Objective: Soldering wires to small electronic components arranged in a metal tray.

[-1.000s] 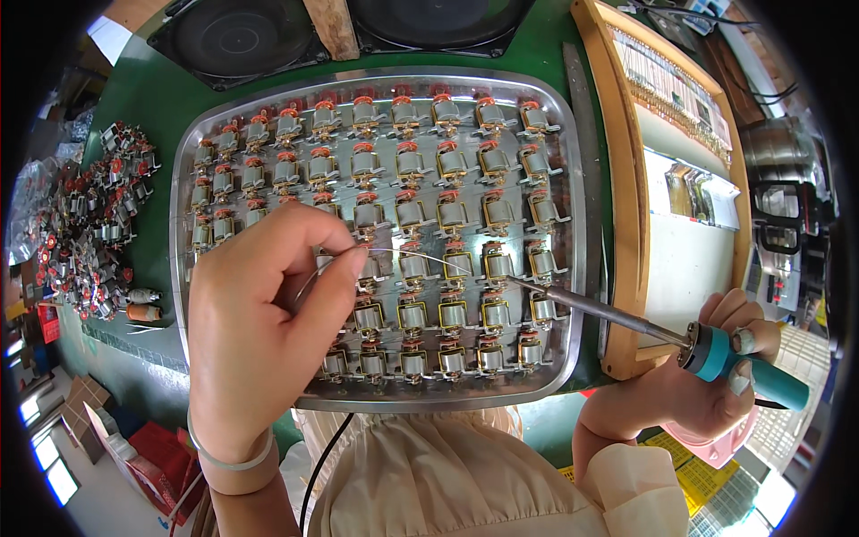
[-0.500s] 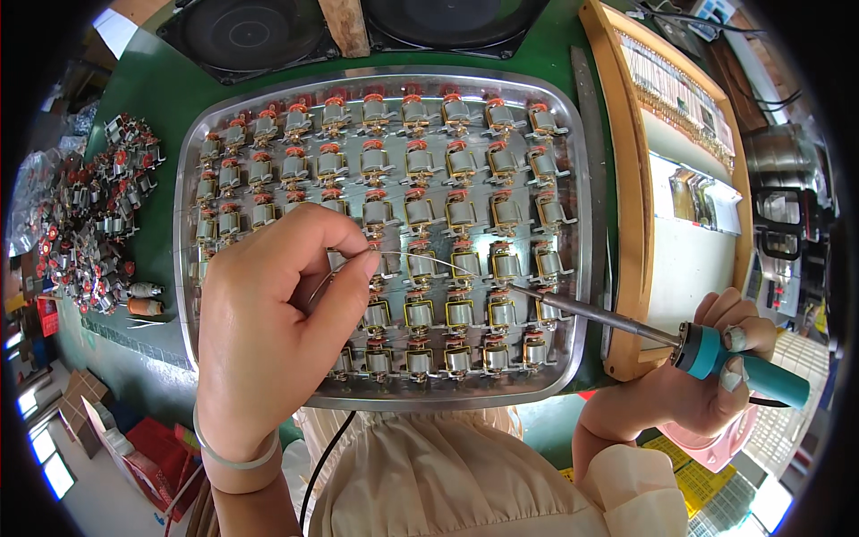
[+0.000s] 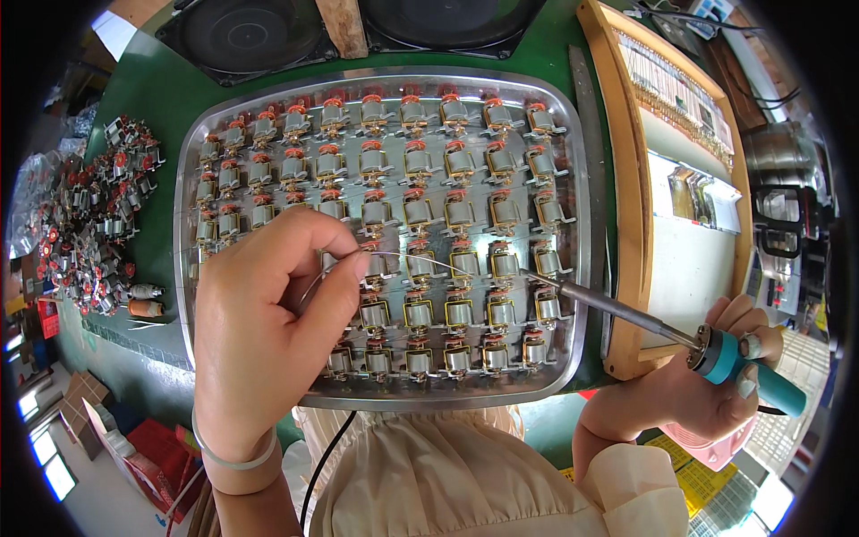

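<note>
My left hand [image 3: 268,322] is closed over the left part of a metal tray [image 3: 183,179], pinching a thin solder wire [image 3: 420,257] between thumb and forefinger. The wire's free end arches to the right over the parts. On the right, my right hand [image 3: 716,380] grips a soldering iron [image 3: 617,309] by its teal handle. Its tip reaches the small metal coil assemblies [image 3: 503,261] near the tray's right side; whether it touches one I cannot tell. These assemblies stand in rows, grey with yellow frames and red tops. My left hand hides several of them.
A tangled heap of similar parts [image 3: 89,215] lies left of the tray on the green table [image 3: 152,345]. Two black fans [image 3: 250,36] stand behind it. Along the right side is a wooden frame box [image 3: 631,179] with thin pieces inside. A black cable [image 3: 333,456] hangs near my clothing.
The soldering iron has shifted slightly to the right, its tip drawing back from the wire's end. My left hand has moved a little left with the solder wire.
</note>
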`<action>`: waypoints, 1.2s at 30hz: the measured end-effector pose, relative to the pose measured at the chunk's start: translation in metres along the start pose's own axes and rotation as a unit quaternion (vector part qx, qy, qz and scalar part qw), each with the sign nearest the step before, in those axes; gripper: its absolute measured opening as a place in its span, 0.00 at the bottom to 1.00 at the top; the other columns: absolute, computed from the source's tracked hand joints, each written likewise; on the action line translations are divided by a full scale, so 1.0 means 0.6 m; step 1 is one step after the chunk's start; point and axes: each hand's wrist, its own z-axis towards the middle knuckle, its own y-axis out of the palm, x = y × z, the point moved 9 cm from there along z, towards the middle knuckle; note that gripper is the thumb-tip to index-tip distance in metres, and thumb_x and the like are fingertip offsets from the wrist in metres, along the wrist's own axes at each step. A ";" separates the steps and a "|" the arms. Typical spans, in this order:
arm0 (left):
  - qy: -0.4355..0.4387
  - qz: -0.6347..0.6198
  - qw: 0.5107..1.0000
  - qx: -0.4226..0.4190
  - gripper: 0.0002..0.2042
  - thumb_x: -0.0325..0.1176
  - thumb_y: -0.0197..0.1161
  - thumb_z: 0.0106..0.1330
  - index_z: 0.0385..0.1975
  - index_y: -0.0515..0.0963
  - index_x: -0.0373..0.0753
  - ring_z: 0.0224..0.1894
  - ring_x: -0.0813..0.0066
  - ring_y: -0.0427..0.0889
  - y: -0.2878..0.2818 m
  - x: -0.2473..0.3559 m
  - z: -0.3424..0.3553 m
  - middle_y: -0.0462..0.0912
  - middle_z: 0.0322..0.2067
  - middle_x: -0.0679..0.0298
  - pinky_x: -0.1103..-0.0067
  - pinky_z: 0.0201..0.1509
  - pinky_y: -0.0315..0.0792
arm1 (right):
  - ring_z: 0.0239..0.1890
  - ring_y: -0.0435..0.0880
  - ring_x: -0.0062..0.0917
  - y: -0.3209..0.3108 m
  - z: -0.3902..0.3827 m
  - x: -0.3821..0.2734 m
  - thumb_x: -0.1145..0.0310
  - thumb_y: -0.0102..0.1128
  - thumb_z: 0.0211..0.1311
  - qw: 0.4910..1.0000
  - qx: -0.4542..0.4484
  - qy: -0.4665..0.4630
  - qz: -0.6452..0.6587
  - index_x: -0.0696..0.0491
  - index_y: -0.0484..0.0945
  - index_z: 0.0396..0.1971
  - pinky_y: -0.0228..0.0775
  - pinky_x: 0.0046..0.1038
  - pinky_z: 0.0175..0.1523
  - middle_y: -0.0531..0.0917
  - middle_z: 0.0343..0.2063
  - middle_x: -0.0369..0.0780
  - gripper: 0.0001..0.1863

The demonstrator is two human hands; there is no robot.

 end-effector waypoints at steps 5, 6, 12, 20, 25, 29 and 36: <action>-0.014 -0.002 1.000 0.018 0.03 0.22 0.57 0.46 0.19 0.70 0.36 0.09 0.83 0.53 -0.012 -0.018 -0.007 0.59 0.07 0.68 0.84 0.14 0.48 | 0.18 0.55 0.19 0.027 -0.008 -0.003 0.65 0.53 0.39 0.999 -0.035 0.023 -0.012 0.54 0.62 0.21 0.44 0.20 0.22 0.61 0.15 0.36 0.12; -0.014 -0.001 1.000 0.018 0.03 0.22 0.57 0.46 0.19 0.70 0.36 0.09 0.83 0.53 -0.014 -0.019 -0.007 0.59 0.07 0.68 0.84 0.14 0.48 | 0.18 0.55 0.19 0.041 -0.011 -0.002 0.65 0.53 0.39 0.998 -0.056 0.025 -0.007 0.54 0.62 0.21 0.45 0.20 0.22 0.61 0.15 0.36 0.13; -0.009 0.000 1.000 0.013 0.03 0.23 0.57 0.46 0.19 0.70 0.35 0.09 0.83 0.55 -0.011 -0.018 -0.006 0.60 0.06 0.67 0.83 0.13 0.48 | 0.17 0.56 0.20 0.062 -0.014 0.012 0.67 0.55 0.36 0.995 -0.085 0.044 0.001 0.55 0.62 0.22 0.46 0.20 0.20 0.62 0.16 0.37 0.13; 0.002 0.008 1.000 -0.022 0.05 0.23 0.58 0.46 0.18 0.68 0.35 0.09 0.80 0.58 0.000 -0.013 -0.005 0.62 0.08 0.66 0.82 0.13 0.50 | 0.17 0.56 0.20 0.062 -0.013 0.009 0.67 0.52 0.37 0.996 -0.091 0.023 -0.003 0.56 0.61 0.21 0.45 0.20 0.19 0.61 0.15 0.37 0.12; 0.001 -0.016 1.000 -0.017 0.04 0.22 0.57 0.48 0.19 0.69 0.34 0.11 0.85 0.55 0.004 -0.013 -0.007 0.61 0.09 0.70 0.85 0.14 0.48 | 0.17 0.56 0.20 0.063 -0.013 0.011 0.67 0.51 0.37 0.995 -0.092 0.023 -0.004 0.56 0.61 0.21 0.46 0.20 0.20 0.61 0.15 0.37 0.12; 0.004 -0.029 0.999 -0.013 0.03 0.22 0.56 0.49 0.20 0.69 0.34 0.13 0.91 0.51 0.003 -0.012 -0.010 0.58 0.08 0.74 0.88 0.15 0.44 | 0.17 0.56 0.20 0.066 -0.013 0.010 0.67 0.52 0.38 0.995 -0.100 0.017 -0.002 0.56 0.61 0.21 0.46 0.20 0.19 0.61 0.15 0.37 0.12; -0.004 -0.017 1.000 0.007 0.04 0.22 0.57 0.47 0.20 0.69 0.34 0.09 0.83 0.55 -0.019 -0.020 -0.011 0.60 0.07 0.67 0.84 0.14 0.49 | 0.17 0.56 0.20 0.055 -0.015 0.004 0.66 0.53 0.39 0.997 -0.067 0.021 0.009 0.55 0.62 0.22 0.46 0.21 0.20 0.61 0.16 0.37 0.13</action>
